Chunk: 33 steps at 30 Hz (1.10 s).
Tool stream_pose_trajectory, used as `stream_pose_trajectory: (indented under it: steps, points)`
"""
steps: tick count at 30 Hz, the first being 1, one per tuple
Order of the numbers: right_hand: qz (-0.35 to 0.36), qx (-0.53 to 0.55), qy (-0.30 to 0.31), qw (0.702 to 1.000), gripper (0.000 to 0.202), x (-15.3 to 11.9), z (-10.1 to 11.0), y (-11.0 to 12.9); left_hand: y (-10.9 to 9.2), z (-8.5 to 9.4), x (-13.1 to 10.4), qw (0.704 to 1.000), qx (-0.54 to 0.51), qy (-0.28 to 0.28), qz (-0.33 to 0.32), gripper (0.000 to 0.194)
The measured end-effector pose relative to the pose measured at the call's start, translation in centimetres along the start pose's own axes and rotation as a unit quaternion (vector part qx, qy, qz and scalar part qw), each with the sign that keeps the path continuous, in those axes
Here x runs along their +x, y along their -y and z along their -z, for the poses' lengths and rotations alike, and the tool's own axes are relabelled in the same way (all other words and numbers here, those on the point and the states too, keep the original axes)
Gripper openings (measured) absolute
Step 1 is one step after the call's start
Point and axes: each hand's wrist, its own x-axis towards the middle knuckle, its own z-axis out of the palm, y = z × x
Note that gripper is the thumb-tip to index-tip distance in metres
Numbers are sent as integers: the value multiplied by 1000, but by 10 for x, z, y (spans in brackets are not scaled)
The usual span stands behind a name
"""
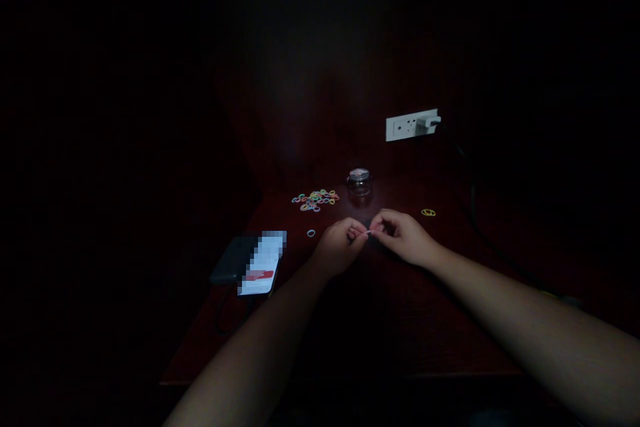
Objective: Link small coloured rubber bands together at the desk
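Two hands [343,245], one jar [359,183], one phone [263,265], one plug [428,121], one socket panel [400,127], bands [315,198] too heaped to count

We see left hand [339,245] bare, front-left of jar [359,184]; right hand [407,237] bare, front-right of jar. Left forearm [270,340] and right forearm [505,297] also bare, plain, dimly lit, widening away from jar.

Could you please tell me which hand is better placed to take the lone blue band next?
Probably the left hand: the blue band lies just beside it, while the right hand is farther off. Both seem to pinch a small pale item, so the left must let go first.
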Motion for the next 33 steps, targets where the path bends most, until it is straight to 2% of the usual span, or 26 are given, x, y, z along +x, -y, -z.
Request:
stream_pose_trajectory:
  steps: [7, 15, 33]
  points:
    - [9, 4, 2, 1000, 10, -2, 1, 2, -2, 1, -1, 1000, 0, -1, -6, 15]
    - [-17, 66, 16, 998, 15, -1, -3, 0, -3, 0, -1, 1000, -14, -17, 20, 16]
    - [13, 0, 6, 1000, 13, -2, 2, 3, -5, 1, -1, 999, -34, -1, 13, 17]
